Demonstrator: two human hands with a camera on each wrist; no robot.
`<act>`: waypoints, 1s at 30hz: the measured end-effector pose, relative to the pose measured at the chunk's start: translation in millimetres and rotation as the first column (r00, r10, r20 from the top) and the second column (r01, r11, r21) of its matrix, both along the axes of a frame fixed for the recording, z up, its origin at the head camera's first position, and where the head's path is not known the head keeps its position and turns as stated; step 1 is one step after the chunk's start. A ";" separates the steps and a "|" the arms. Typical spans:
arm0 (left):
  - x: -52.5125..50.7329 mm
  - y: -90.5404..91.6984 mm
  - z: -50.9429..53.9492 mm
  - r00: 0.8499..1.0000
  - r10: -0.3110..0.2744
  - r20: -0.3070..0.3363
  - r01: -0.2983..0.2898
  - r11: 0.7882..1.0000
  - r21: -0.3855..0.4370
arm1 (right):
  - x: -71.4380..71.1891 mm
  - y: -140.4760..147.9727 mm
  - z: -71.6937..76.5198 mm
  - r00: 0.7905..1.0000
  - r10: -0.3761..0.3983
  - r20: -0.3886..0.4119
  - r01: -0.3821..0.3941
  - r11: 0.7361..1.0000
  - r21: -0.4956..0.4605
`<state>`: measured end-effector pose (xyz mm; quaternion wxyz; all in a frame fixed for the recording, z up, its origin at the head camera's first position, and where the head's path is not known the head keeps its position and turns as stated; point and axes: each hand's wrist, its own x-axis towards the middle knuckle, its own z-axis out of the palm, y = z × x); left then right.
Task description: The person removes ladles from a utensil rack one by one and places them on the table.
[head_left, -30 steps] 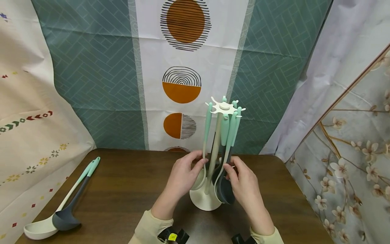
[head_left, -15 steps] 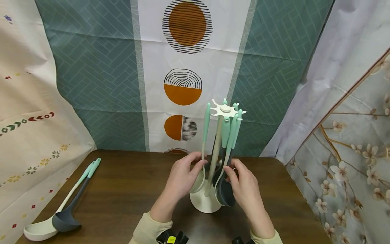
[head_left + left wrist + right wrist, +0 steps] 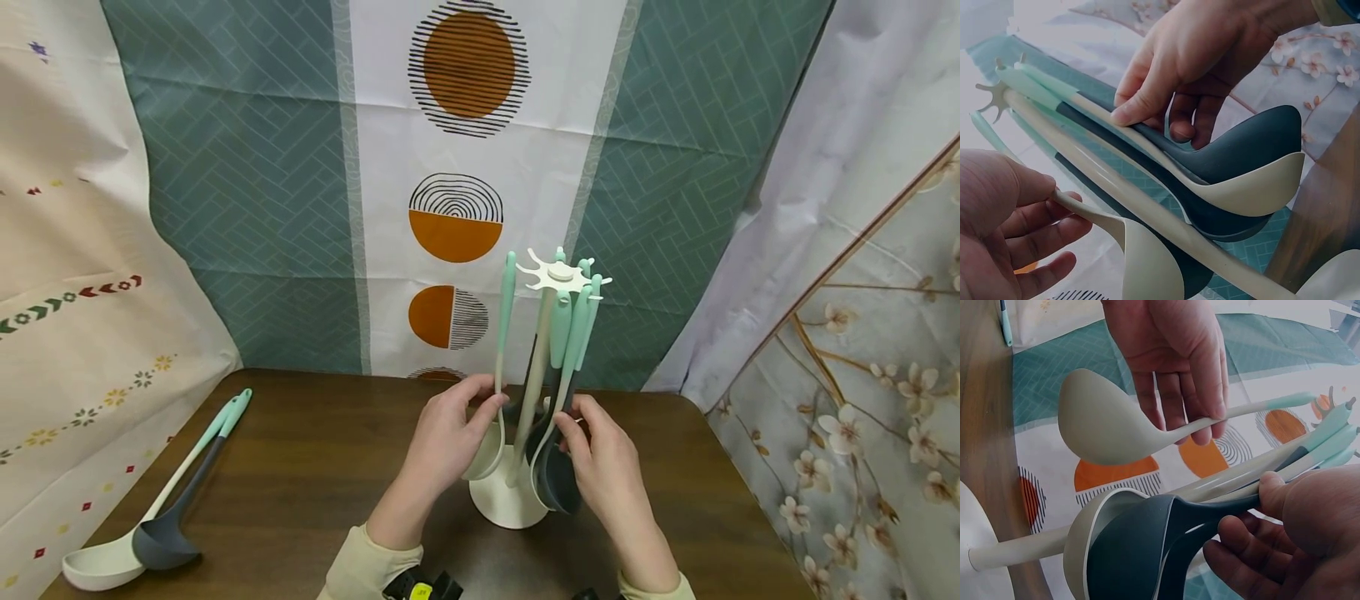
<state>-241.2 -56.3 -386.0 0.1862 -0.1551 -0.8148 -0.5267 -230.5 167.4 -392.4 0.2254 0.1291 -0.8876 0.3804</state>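
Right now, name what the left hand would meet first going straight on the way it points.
Past the pale ladle it pinches, the left hand would probably meet the utensil stand's pole, though depth is unclear.

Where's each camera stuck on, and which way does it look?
Head: worn on the head, facing forward and down at the utensil stand; left hand, right hand and sleeves show.
Left wrist: on that wrist, facing the left hand and its pale ladle; right hand shows beyond.
Right wrist: on that wrist, facing the right hand and a dark ladle; left hand shows beyond.
Shared: both wrist views show that pale ladle.
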 end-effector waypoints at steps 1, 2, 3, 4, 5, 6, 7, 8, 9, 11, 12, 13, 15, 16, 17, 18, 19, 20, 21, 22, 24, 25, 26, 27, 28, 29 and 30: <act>0.1 -0.1 0.0 1.000 0.001 0.000 -0.001 1.000 -0.001 | 0.1 0.2 -0.2 1.000 -0.003 0.006 0.003 1.000 -0.001; 0.3 -0.2 0.0 1.000 0.002 -0.001 -0.002 1.000 -0.002 | 0.4 0.5 -0.4 1.000 -0.006 0.012 0.006 1.000 -0.002; 0.4 -0.3 0.0 1.000 0.002 -0.002 -0.002 1.000 -0.002 | 0.7 0.7 -0.6 1.000 -0.009 0.015 0.009 1.000 -0.002; 0.7 -0.4 0.1 1.000 0.004 -0.004 -0.004 1.000 -0.002 | 1.0 1.0 -0.9 1.000 -0.010 0.018 0.010 1.000 -0.003; 0.9 -0.5 0.2 1.000 0.005 -0.005 -0.005 1.000 -0.003 | 1.2 1.2 -1.1 1.000 -0.011 0.020 0.011 1.000 -0.003; 1.0 -0.6 0.2 1.000 0.007 -0.008 -0.007 1.000 -0.003 | 1.3 1.2 -1.1 1.000 -0.013 0.021 0.013 1.000 -0.003; 1.0 -0.8 0.3 1.000 0.008 -0.011 -0.008 1.000 -0.004 | 1.3 1.4 -1.2 1.000 -0.012 0.020 0.012 1.000 -0.004; 1.2 -0.9 0.5 1.000 0.010 -0.015 -0.010 1.000 -0.005 | 1.5 1.4 -1.0 1.000 -0.010 0.018 0.010 1.000 -0.004; 1.1 -1.1 0.7 1.000 0.013 -0.018 -0.013 1.000 -0.006 | 1.5 1.4 -0.9 1.000 -0.009 0.016 0.009 1.000 -0.005; 0.9 -1.4 0.9 1.000 0.015 -0.020 -0.015 1.000 -0.005 | 1.2 1.5 -0.8 1.000 -0.007 0.013 0.007 1.000 -0.006; 1.0 -1.6 1.0 1.000 0.015 -0.022 -0.015 1.000 -0.004 | 1.2 1.5 -0.8 1.000 -0.007 0.011 0.007 1.000 -0.007; 1.2 -1.8 1.1 1.000 0.015 -0.021 -0.015 1.000 -0.002 | 1.1 1.6 -0.8 1.000 -0.007 0.009 0.007 1.000 -0.008; 1.5 -2.2 1.5 1.000 0.015 -0.020 -0.015 1.000 -0.001 | 1.0 1.6 -0.9 1.000 -0.008 0.009 0.008 1.000 -0.008; 1.7 -2.4 1.6 1.000 0.015 -0.018 -0.015 1.000 0.001 | 0.9 1.6 -1.0 1.000 -0.009 0.009 0.009 1.000 -0.007; 2.0 -2.7 1.9 1.000 0.017 -0.018 -0.017 1.000 0.001 | 0.8 1.5 -1.0 1.000 -0.009 0.009 0.009 1.000 -0.007; 2.1 -2.9 2.2 1.000 0.018 -0.018 -0.018 1.000 0.002 | 0.6 1.4 -1.0 1.000 -0.009 0.010 0.009 1.000 -0.005; 2.1 -3.1 2.3 1.000 0.021 -0.019 -0.020 1.000 0.002 | 0.4 1.3 -1.0 1.000 -0.009 0.011 0.009 1.000 -0.004; 2.1 -3.4 2.5 1.000 0.022 -0.020 -0.022 1.000 0.003 | 0.2 1.3 -0.9 1.000 -0.008 0.010 0.008 1.000 -0.004; 2.1 -3.7 2.6 0.999 0.024 -0.021 -0.024 1.000 0.003 | -0.1 1.2 -0.8 1.000 -0.007 0.010 0.007 1.000 -0.002; 2.1 -4.1 2.8 0.999 0.026 -0.022 -0.025 1.000 0.003 | -0.3 1.1 -0.6 1.000 -0.006 0.010 0.006 1.000 -0.001; 1.6 -4.7 3.3 0.999 0.027 -0.028 -0.027 1.000 0.002 | -0.6 0.8 0.1 1.000 -0.005 0.007 0.005 1.000 0.001; 2.0 -4.9 3.4 0.999 0.028 -0.030 -0.028 1.000 0.004 | -0.2 0.8 -0.1 1.000 -0.004 0.005 0.004 1.000 0.001; 2.4 -5.1 3.5 0.999 0.029 -0.032 -0.029 1.000 0.005 | 0.1 0.7 -0.2 1.000 -0.003 0.002 0.003 1.000 0.001; 2.7 -5.3 3.6 0.999 0.031 -0.036 -0.030 1.000 0.006 | 0.4 0.6 -0.1 1.000 -0.001 -0.002 0.001 1.000 0.002; 3.1 -5.4 3.8 0.999 0.032 -0.037 -0.032 0.999 0.009 | 0.8 0.4 -0.1 1.000 0.000 -0.004 0.000 1.000 0.001; 3.5 -5.5 3.8 0.999 0.032 -0.040 -0.032 0.999 0.009 | 1.0 0.3 -0.3 1.000 0.000 -0.004 0.000 1.000 0.001; 4.3 -5.7 3.6 0.999 0.034 -0.039 -0.033 0.999 0.009 | 1.4 0.1 -0.4 1.000 0.000 -0.004 0.000 1.000 0.001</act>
